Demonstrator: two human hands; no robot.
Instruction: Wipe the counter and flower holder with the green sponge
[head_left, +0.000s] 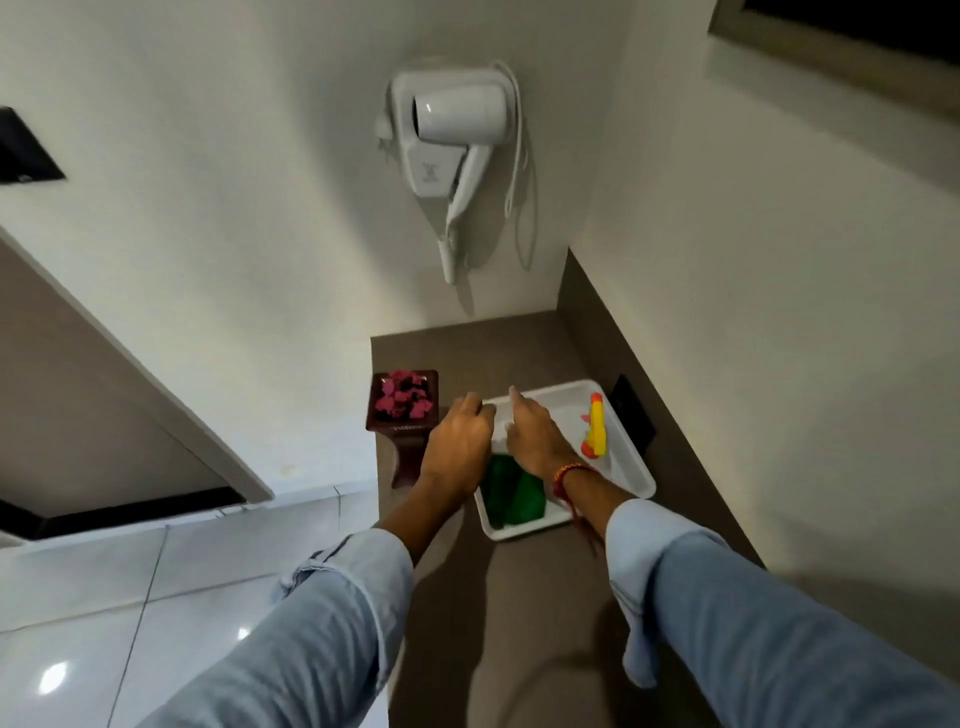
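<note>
A dark holder (404, 415) of pink flowers (406, 401) was seen on the counter (519, 597), just left of the left hand (457, 447). That hand was curled at the tray (631, 462) rim; whether anything was gripped could not be told. The sponge (514, 493), dark green and folded, lay in the tray below both hands. The right hand (535, 431) was held loose above it, nothing grasped. A yellow bottle (596, 426) lay to its right.

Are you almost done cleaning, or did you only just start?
Only just starting. The green sponge lies in the white tray beside a yellow spray bottle. Both hands, left hand and right hand, reach over the tray, holding neither. The counter and flower holder look unwiped.
</note>
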